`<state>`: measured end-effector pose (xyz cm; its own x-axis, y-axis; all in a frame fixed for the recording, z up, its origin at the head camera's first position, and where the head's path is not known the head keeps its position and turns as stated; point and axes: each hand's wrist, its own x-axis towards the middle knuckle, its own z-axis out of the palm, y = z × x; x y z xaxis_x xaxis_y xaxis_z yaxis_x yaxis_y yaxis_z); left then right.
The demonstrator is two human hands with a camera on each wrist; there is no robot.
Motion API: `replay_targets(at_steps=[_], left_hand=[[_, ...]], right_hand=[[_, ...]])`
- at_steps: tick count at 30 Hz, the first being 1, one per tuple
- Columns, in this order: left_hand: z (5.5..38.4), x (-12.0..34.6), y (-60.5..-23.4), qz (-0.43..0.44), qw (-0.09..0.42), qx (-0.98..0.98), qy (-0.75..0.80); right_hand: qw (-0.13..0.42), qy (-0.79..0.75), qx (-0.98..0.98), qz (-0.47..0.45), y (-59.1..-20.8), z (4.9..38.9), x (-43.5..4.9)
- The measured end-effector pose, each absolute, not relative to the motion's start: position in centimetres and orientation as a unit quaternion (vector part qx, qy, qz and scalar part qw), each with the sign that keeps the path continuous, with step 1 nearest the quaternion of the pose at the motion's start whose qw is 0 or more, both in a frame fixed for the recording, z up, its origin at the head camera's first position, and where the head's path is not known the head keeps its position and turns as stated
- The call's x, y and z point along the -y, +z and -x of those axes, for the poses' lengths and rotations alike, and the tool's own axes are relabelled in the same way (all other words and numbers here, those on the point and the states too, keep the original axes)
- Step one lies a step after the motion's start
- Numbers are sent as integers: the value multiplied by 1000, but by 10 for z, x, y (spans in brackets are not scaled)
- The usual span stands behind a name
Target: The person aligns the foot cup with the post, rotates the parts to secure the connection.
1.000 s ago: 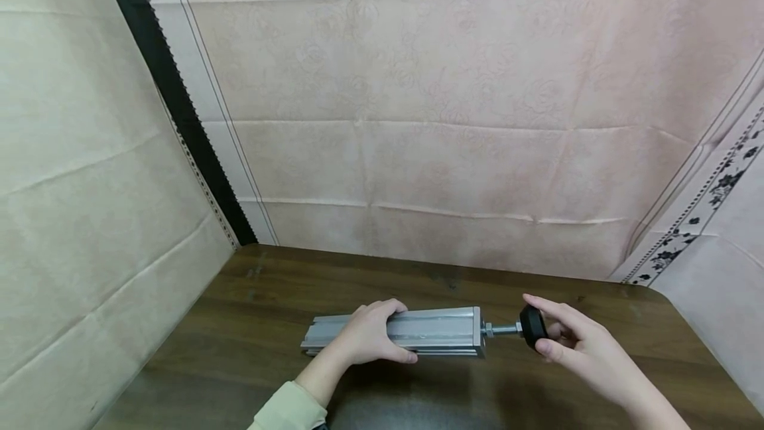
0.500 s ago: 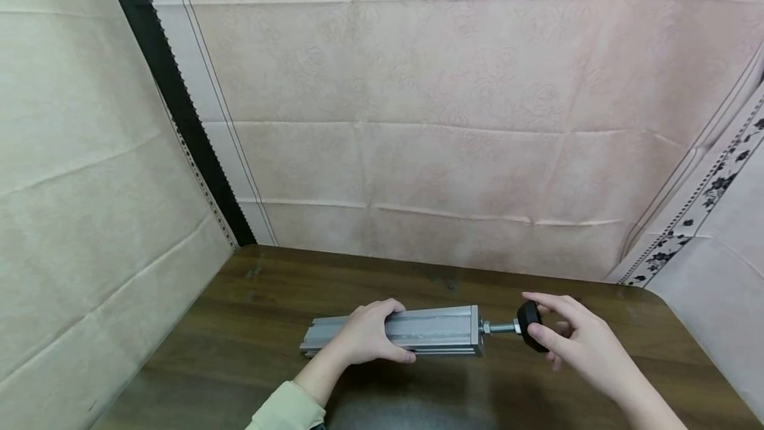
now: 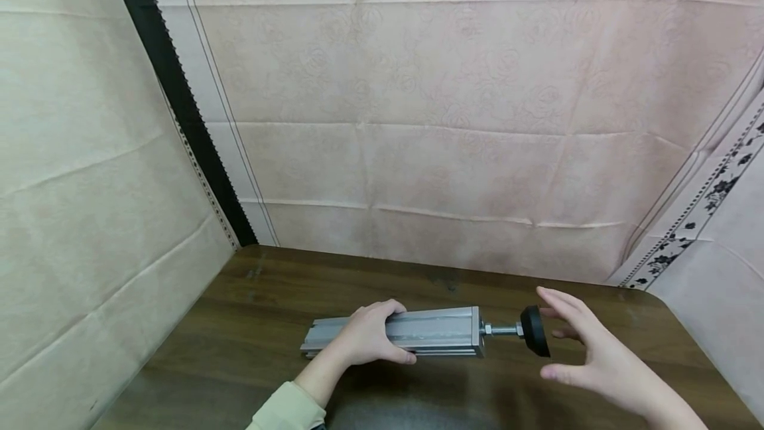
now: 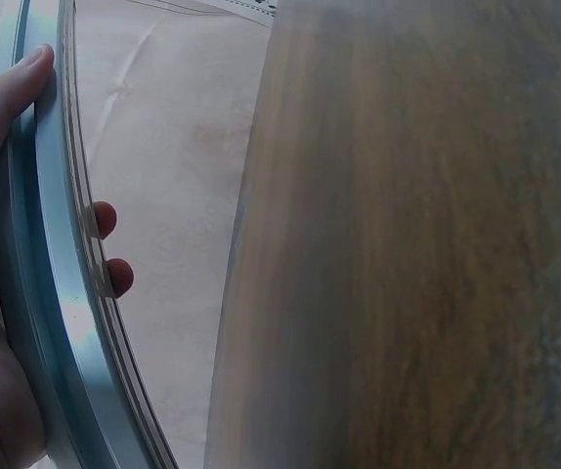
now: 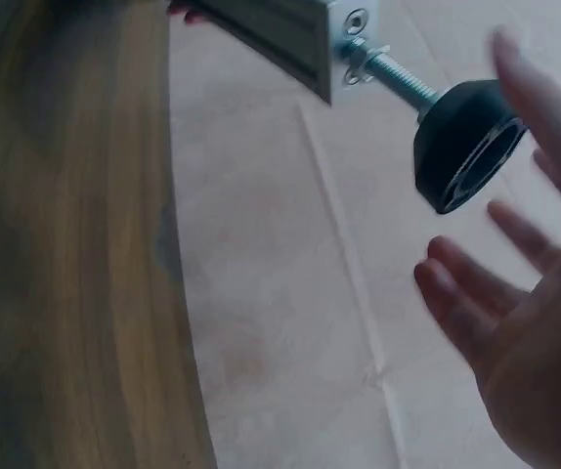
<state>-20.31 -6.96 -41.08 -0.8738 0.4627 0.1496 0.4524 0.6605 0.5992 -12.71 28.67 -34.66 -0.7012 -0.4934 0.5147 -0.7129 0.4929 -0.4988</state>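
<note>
My left hand (image 3: pixel 373 337) grips a silver aluminium profile (image 3: pixel 438 329) around its middle, thumb on the near side and fingers over the far side. In the left wrist view two fingertips (image 4: pixel 114 277) show past the profile's edge. From the profile's right end sticks a threaded rod (image 3: pixel 504 330) with nuts, ending in a black levelling foot (image 3: pixel 534 331). My right hand (image 3: pixel 597 357) is just right of that foot, fingers spread and apart from it. The right wrist view shows the foot's hollow underside (image 5: pixel 486 161) facing the palm.
A brown wooden table (image 3: pixel 286 284) lies beneath the hands. Pale patterned cloth (image 3: pixel 447 118) hangs behind it, with more cloth at the left (image 3: pixel 107 184) and right (image 3: pixel 728 290) sides.
My right hand has turned the black foot slightly, then let go of it and opened, moving a little to the right. The left hand and the profile have stayed in place.
</note>
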Motion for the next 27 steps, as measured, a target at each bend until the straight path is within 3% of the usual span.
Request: replay_targets(at_steps=[10, 15, 27], left_hand=[[204, 69, -412, -253, 9, -910, 328], [204, 69, -411, -253, 7, -911, 324], [206, 69, -413, -254, 13, -913, 318]], right_hand=[[201, 328, 824, -416, -357, 133, -286], [186, 352, 834, -383, -353, 129, -284], [232, 386, 847, -283, -357, 131, -274]])
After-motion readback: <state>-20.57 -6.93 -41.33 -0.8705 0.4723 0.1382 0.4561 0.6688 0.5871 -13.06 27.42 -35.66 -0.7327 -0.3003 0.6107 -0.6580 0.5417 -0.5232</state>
